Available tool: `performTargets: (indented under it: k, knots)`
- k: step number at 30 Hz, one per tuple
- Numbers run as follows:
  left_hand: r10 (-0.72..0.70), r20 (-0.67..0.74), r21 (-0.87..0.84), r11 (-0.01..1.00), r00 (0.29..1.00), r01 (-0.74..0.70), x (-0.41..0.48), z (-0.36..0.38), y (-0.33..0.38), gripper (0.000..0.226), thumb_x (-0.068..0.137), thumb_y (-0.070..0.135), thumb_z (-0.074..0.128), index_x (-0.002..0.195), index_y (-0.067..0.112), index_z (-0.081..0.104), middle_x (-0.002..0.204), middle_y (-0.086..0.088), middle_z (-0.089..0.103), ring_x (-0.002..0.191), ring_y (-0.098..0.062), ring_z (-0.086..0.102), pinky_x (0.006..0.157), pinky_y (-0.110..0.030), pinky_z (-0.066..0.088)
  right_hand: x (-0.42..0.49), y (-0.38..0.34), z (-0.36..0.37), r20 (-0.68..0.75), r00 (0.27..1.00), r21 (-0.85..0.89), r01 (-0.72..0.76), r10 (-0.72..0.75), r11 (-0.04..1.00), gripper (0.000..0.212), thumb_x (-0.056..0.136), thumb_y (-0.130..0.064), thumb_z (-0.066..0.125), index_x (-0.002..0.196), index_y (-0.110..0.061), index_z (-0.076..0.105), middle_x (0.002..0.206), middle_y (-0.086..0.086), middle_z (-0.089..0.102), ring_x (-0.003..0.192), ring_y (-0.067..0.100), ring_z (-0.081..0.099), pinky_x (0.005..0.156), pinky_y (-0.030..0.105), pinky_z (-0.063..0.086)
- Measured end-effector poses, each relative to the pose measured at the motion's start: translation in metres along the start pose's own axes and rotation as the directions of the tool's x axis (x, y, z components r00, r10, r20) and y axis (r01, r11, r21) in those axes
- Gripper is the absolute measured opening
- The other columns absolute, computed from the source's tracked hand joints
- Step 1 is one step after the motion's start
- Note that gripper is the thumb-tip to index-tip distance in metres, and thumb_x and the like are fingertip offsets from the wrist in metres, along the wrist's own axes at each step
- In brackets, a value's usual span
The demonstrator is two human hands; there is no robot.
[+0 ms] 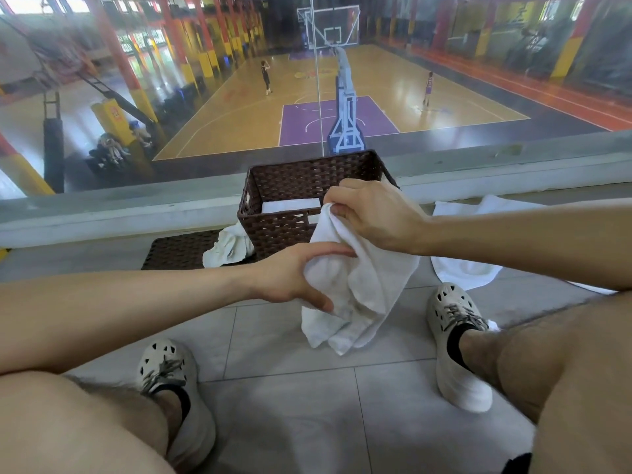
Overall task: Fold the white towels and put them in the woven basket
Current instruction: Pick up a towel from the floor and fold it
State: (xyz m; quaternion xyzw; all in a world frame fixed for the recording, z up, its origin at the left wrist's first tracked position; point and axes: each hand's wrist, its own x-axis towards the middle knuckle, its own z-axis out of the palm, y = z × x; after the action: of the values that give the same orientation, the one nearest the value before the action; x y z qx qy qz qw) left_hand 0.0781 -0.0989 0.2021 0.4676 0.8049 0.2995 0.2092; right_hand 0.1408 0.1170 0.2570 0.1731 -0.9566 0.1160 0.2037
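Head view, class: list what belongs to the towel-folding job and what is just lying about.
Job: crumpled white towel gripped by left hand and right hand; dark brown woven basket; folded white towel inside; loose white towel left of basket; spread white towel right.
Not the job: pale perforated clogs, worn; grey floor tiles.

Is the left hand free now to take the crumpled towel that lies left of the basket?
Probably not yet. The left hand grips the held towel together with the right hand. Nothing blocks the way to the crumpled towel itself.
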Motion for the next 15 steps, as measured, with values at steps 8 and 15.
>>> performTargets:
  k: [8,15]
  knots:
    - [0.052,-0.29,0.137,0.99,0.956,-0.012,0.001,0.001,0.013,0.073,0.086,0.041,0.088,0.147,0.047,0.048,0.131,0.017,0.065,0.116,-0.003,0.059,0.098,-0.032,0.05,0.001,0.0,-0.007,-0.039,0.999,0.053,-0.017,0.02,0.998,0.029,0.105,-0.036,0.041,0.109,-0.019,0.064,0.098,-0.003,0.064,0.089,0.023,0.061,0.076,0.042,0.049]
    - [-0.017,-0.157,0.078,0.997,0.987,0.03,0.009,-0.007,-0.003,0.047,0.073,0.027,0.099,0.113,0.042,0.078,0.133,-0.003,0.057,0.124,-0.015,0.052,0.107,-0.028,0.043,-0.002,0.004,-0.003,-0.03,0.995,0.151,-0.086,0.092,0.985,0.016,0.108,-0.031,0.051,0.105,-0.024,0.065,0.092,-0.01,0.069,0.085,0.015,0.06,0.077,0.039,0.048]
